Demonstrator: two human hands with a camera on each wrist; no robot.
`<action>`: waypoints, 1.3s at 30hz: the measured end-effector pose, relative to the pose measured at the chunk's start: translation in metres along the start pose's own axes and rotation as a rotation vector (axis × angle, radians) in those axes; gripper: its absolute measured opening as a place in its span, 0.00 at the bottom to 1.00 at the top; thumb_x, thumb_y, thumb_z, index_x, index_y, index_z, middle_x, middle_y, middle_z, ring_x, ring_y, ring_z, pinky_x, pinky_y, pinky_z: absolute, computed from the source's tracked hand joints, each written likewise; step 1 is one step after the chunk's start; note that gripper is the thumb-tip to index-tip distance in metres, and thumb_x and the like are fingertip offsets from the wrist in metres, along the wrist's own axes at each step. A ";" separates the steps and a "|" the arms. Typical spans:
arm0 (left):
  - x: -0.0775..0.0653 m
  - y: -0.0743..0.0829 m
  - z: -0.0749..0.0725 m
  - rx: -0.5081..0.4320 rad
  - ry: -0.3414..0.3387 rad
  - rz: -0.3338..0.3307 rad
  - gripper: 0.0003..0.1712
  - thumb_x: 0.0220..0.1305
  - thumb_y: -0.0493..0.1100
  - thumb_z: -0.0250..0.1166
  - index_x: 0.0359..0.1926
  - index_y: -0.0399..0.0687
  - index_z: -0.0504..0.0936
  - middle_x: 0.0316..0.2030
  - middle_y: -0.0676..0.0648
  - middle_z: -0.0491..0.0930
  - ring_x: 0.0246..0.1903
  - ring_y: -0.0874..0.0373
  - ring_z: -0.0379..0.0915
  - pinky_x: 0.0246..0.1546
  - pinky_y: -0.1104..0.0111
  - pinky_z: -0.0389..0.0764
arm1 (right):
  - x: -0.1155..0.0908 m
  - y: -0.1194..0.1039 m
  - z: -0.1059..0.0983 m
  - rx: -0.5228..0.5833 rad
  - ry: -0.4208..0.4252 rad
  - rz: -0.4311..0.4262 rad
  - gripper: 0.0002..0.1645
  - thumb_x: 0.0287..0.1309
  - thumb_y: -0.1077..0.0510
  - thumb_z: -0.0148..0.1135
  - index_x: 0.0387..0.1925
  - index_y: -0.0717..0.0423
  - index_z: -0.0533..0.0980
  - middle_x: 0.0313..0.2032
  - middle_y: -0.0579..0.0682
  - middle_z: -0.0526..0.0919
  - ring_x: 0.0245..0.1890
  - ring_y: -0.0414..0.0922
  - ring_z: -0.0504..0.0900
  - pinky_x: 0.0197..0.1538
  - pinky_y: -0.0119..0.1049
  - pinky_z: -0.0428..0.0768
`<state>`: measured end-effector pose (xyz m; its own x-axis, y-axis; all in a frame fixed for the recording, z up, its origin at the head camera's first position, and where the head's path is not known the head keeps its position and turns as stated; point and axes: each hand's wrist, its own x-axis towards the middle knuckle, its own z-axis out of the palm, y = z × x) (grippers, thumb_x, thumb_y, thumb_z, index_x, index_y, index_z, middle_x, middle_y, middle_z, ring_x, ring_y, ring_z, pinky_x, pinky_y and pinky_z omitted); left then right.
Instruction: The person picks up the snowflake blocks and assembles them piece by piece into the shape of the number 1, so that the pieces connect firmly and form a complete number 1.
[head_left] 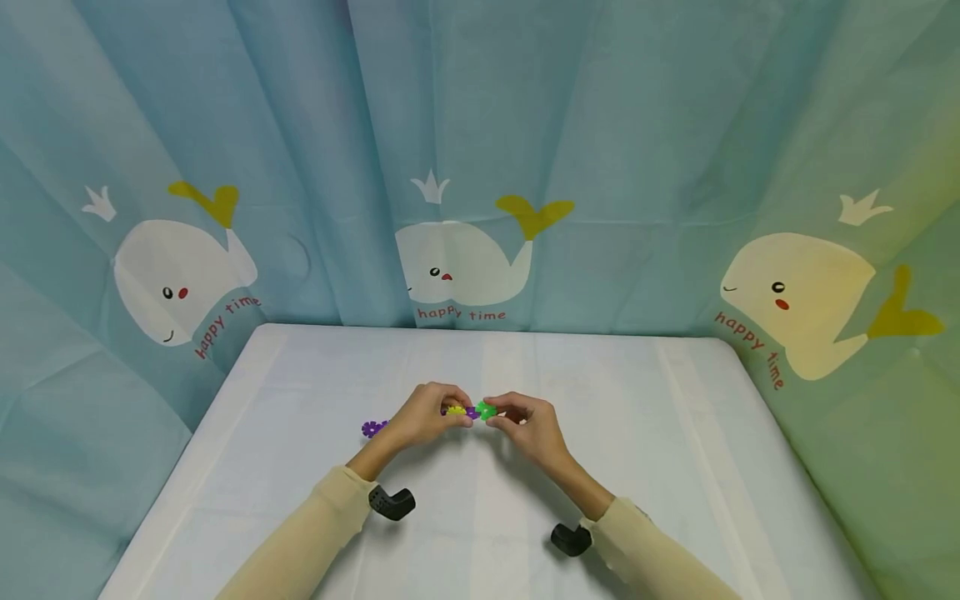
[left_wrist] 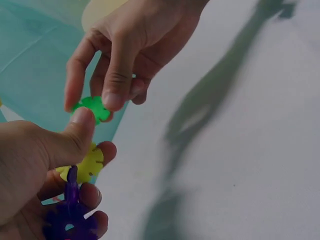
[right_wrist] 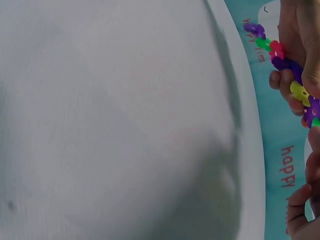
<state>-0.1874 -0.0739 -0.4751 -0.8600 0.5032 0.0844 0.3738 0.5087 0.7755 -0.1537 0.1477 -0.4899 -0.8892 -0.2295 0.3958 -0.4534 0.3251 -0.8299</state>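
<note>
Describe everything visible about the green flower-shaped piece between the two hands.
The green piece is a small, flat, bright green disc with rounded, notched lobes, and looks like plastic. The right hand pinches it between thumb and fingers, while the left hand's thumb tip presses against its near edge. It sits at the end of a chain of similar pieces, next to a yellow piece, held above the white table.

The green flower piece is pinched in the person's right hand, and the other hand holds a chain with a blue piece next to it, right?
Not quite. The right hand does pinch the green piece, but the left wrist view shows the left hand holding a yellow piece, not blue.
</note>
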 end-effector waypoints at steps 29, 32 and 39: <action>-0.005 0.004 -0.005 -0.348 -0.190 -0.032 0.27 0.67 0.34 0.69 0.63 0.46 0.71 0.54 0.43 0.79 0.45 0.54 0.82 0.42 0.65 0.81 | 0.011 0.015 -0.011 0.042 0.015 0.079 0.19 0.61 0.67 0.72 0.54 0.58 0.82 0.36 0.56 0.89 0.25 0.45 0.77 0.28 0.30 0.72; -0.006 0.002 -0.003 -0.385 -0.223 -0.021 0.24 0.68 0.34 0.68 0.62 0.45 0.73 0.55 0.40 0.78 0.46 0.48 0.84 0.42 0.66 0.81 | 0.011 0.017 -0.013 0.030 -0.002 0.097 0.19 0.61 0.65 0.72 0.54 0.55 0.83 0.36 0.53 0.89 0.26 0.42 0.78 0.29 0.29 0.74; -0.009 0.002 0.000 -0.383 -0.210 -0.030 0.22 0.68 0.34 0.69 0.60 0.45 0.76 0.48 0.41 0.79 0.44 0.39 0.85 0.38 0.67 0.82 | 0.011 0.016 -0.014 0.010 -0.020 0.106 0.19 0.60 0.66 0.72 0.54 0.55 0.83 0.36 0.51 0.89 0.28 0.41 0.80 0.31 0.30 0.77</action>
<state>-0.1791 -0.0771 -0.4742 -0.7644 0.6435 -0.0404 0.1598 0.2497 0.9551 -0.1717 0.1629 -0.4935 -0.9307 -0.2129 0.2974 -0.3559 0.3398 -0.8706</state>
